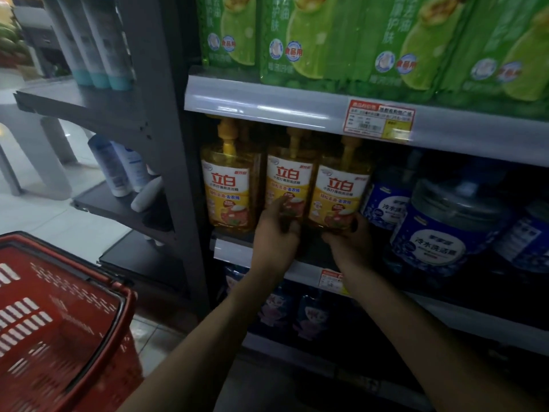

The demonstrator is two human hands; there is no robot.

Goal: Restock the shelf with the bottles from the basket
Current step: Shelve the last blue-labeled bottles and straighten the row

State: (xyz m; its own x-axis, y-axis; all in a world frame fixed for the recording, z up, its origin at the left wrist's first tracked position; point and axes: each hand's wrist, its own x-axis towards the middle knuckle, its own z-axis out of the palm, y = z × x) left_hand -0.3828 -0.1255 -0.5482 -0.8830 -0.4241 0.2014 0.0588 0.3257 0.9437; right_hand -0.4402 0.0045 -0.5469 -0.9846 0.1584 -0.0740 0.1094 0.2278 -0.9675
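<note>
Three yellow pump bottles with white and orange labels stand in a row on the middle shelf (231,243). My left hand (276,236) grips the base of the middle yellow bottle (289,179). The base of the right yellow bottle (341,185) is held by my right hand (350,243). The left yellow bottle (227,185) stands untouched. The red basket (59,322) sits at the lower left; no bottles show inside it.
Blue-labelled jugs (439,233) fill the same shelf to the right. Green refill pouches (312,40) stand on the shelf above, with a price tag (378,120) on its rail. Blue pouches (297,310) sit on the shelf below. A side rack at the left holds white bottles (118,165).
</note>
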